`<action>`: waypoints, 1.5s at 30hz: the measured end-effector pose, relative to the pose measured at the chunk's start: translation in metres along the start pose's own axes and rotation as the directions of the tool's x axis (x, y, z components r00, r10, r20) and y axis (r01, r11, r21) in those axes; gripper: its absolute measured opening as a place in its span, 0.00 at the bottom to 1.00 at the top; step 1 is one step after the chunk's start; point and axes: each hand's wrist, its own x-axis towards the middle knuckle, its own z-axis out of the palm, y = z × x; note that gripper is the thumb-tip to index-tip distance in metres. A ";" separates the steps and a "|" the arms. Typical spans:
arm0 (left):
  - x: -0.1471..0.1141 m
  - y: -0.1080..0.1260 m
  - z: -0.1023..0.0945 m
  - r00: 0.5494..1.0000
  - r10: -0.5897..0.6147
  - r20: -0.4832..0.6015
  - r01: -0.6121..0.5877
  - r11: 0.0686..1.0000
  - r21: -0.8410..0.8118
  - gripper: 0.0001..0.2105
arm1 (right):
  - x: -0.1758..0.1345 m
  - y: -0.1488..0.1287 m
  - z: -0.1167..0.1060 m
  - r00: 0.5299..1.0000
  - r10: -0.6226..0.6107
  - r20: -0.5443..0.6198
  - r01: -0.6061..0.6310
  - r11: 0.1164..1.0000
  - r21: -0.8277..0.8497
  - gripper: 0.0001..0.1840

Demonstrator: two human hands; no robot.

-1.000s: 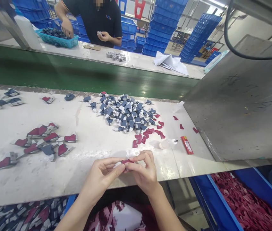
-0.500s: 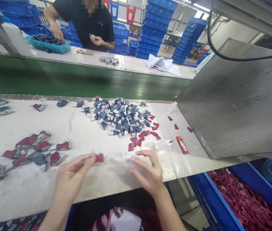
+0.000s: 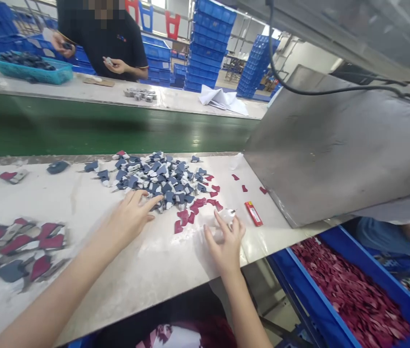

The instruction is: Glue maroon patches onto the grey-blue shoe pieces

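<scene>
Near desk (image 3: 147, 270):
- Left hand (image 3: 128, 220): empty as far as shown, fingers apart, fingertips at the near edge of the pile; contact cannot be told.
- Right hand (image 3: 226, 244): fingers spread at the bottle; whether they touch it cannot be told.
- Bottle (image 3: 227, 214): one, whitish, translucent, dark narrow tip, lying on its side; contents cannot be made out.
- Pile of navy-and-white pieces (image 3: 168, 181): many, heaped loose at mid-desk.
- Loose maroon pieces (image 3: 181, 217): thin, flat, scattered along the pile's right and near sides, between the two hands.
- Group of maroon-topped pieces (image 3: 51, 241): at the left, with one navy-topped piece (image 3: 11, 271) among them.
- Red packet (image 3: 254, 214): one, small, right of the bottle.

Containers:
- Blue bin (image 3: 372, 271): below the desk at right; filled with flat maroon pieces (image 3: 350, 287), heaped loose.
- Turquoise basket (image 3: 62, 75): on the far desk (image 3: 179, 104), left; heaped with dark pieces (image 3: 27, 59).
- Stacked blue crates (image 3: 208, 48): tall column behind the far desk; contents hidden.

Also on the far desk:
- Grey pieces (image 3: 140, 94): a small cluster.
- White sheets (image 3: 223, 100): crumpled.

Behind the far desk:
- Person in a dark shirt (image 3: 99, 43): a dark piece in one hand, a pale piece in the other.
</scene>
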 end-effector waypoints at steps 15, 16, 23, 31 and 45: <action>-0.036 0.038 -0.017 0.852 -0.426 0.304 0.400 0.153 -0.904 0.31 | -0.009 -0.003 -0.009 0.941 -0.168 -0.293 0.226 0.958 0.178 0.29; -0.044 0.045 -0.015 0.839 -0.412 0.355 0.418 0.071 -0.906 0.32 | -0.015 -0.003 -0.009 0.932 -0.162 -0.325 0.232 0.954 0.189 0.29; -0.080 0.065 0.005 0.729 -0.578 0.367 0.484 0.056 -0.873 0.15 | -0.031 -0.032 -0.016 0.983 -0.151 -0.108 0.183 0.888 0.423 0.20; -0.098 0.064 0.016 0.646 -0.727 0.232 0.487 0.159 -0.859 0.22 | -0.022 -0.082 0.003 0.982 -0.150 0.115 0.056 0.810 0.584 0.13; -0.096 0.063 0.017 0.626 -0.746 0.227 0.511 0.172 -0.842 0.28 | -0.021 -0.088 0.015 0.969 -0.188 0.160 0.077 0.847 0.527 0.09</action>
